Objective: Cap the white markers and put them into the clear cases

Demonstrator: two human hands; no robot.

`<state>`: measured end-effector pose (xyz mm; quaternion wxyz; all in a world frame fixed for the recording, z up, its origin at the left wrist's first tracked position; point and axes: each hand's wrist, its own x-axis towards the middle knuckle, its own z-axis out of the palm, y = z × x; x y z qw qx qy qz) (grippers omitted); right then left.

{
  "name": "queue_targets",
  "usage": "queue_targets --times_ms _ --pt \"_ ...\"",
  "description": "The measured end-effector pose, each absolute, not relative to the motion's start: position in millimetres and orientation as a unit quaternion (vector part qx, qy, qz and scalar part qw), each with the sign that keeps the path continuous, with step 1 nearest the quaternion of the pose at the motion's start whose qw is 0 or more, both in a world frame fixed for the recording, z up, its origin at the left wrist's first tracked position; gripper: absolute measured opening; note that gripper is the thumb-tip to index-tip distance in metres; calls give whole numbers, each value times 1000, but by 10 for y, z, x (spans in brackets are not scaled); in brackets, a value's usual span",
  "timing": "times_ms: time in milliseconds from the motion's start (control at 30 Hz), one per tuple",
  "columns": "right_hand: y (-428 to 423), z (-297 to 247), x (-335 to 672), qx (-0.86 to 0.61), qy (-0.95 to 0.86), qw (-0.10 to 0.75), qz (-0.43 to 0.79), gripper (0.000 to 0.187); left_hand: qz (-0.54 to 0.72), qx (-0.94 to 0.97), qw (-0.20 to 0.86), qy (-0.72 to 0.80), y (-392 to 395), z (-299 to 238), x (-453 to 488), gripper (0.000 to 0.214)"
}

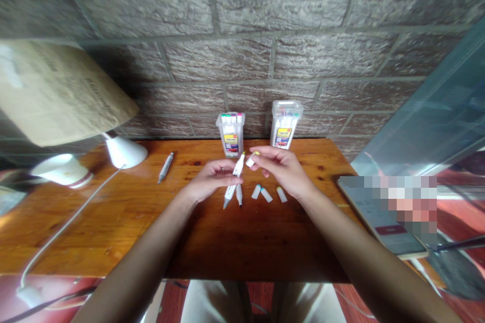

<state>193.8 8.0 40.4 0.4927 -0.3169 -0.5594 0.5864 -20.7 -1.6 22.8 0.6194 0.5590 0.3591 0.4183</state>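
3 loose caps — left hand gripping marker, right hand yellow-ended cap.

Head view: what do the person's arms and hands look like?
The left forearm and right forearm are bare: no sleeves, watch or bracelet show. The left hand and right hand are ungloved; a small dark band, perhaps a ring, shows on a left finger.
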Motion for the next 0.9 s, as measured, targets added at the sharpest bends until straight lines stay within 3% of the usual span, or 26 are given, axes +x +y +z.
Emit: queue_targets --times_ms 367,900 --pt "77 419 1922 -312 -560 504 579 32 417 563 615 362 -20 242 -200 34" --pt "133 451 1958 -314 -431 584 612 34 379 567 635 362 -39 277 -213 35"
